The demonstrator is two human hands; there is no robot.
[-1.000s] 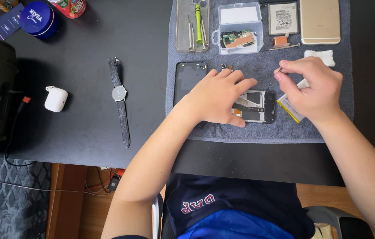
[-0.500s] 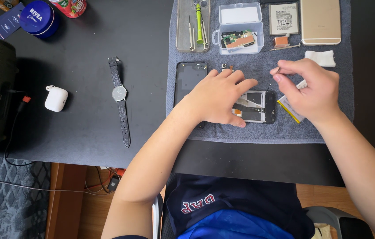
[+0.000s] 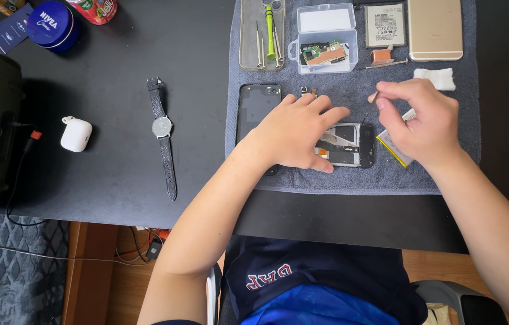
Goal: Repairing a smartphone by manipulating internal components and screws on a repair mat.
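From the head camera, the left hand (image 3: 295,133) lies flat with fingers spread, pinning an opened phone (image 3: 346,145) on the grey mat (image 3: 350,180), while the right hand (image 3: 424,122) pinches a thin tool (image 3: 373,96) just above it; this looks like mid-disassembly, and the next move calls for a steady, precise tip. Beyond sit a clear parts box (image 3: 326,39), a labelled grey battery (image 3: 385,25), a gold phone back (image 3: 435,29), and far left a round blue tin (image 3: 50,25).

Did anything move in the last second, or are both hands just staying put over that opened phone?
Only a little. The right hand has drifted slightly up, away from the person, its fingertips pinched on a thin tool too small to identify. The left hand stays flat on the opened phone. The watch, parts box and the other things on the towel have not moved.
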